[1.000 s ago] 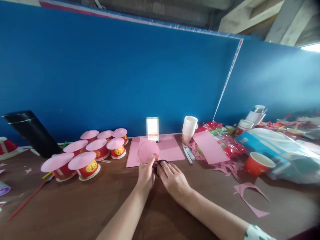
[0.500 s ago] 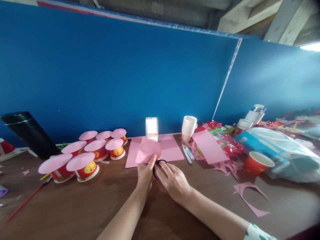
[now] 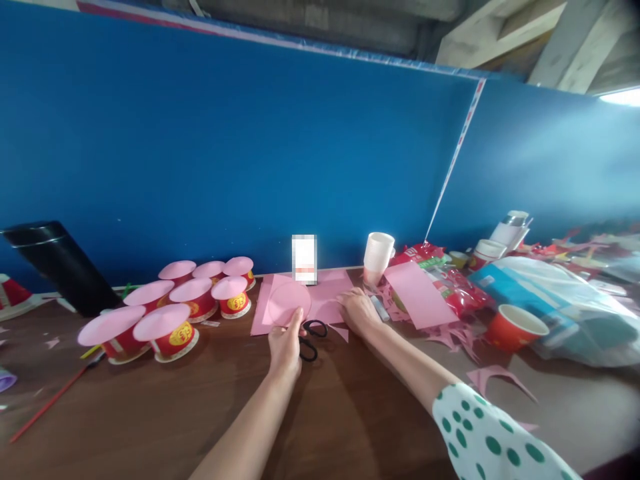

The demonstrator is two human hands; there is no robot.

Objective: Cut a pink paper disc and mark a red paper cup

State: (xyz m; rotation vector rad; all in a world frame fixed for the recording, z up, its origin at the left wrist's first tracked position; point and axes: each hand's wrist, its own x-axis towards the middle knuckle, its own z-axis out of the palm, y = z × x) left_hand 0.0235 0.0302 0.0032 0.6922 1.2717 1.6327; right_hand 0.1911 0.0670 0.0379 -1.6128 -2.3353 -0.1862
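Note:
My left hand (image 3: 286,343) is closed, thumb on top, on a pink paper piece (image 3: 289,303) with a circle outlined on it. Beside that hand are the black handle loops of a pair of scissors (image 3: 316,328); the blades are hidden. My right hand (image 3: 359,312) is over the right part of a larger pink sheet (image 3: 333,283), fingers bent down and bunched. What they hold, if anything, is hidden. A pointed pink scrap (image 3: 341,333) shows just below its fingers. Close to its right lies a pale stick (image 3: 379,308).
Several red cups with pink cone tops (image 3: 163,323) stand left, near a black bottle (image 3: 63,267) and a red-handled brush (image 3: 55,407). A white cup stack (image 3: 379,257), pink sheet (image 3: 420,293), orange cup (image 3: 515,327), plastic bag (image 3: 575,313) and paper offcuts (image 3: 500,380) are right.
My right hand has left the scissors and moved right onto the large pink sheet. The scissor handles now show uncovered. My left hand and the circle piece shifted slightly left.

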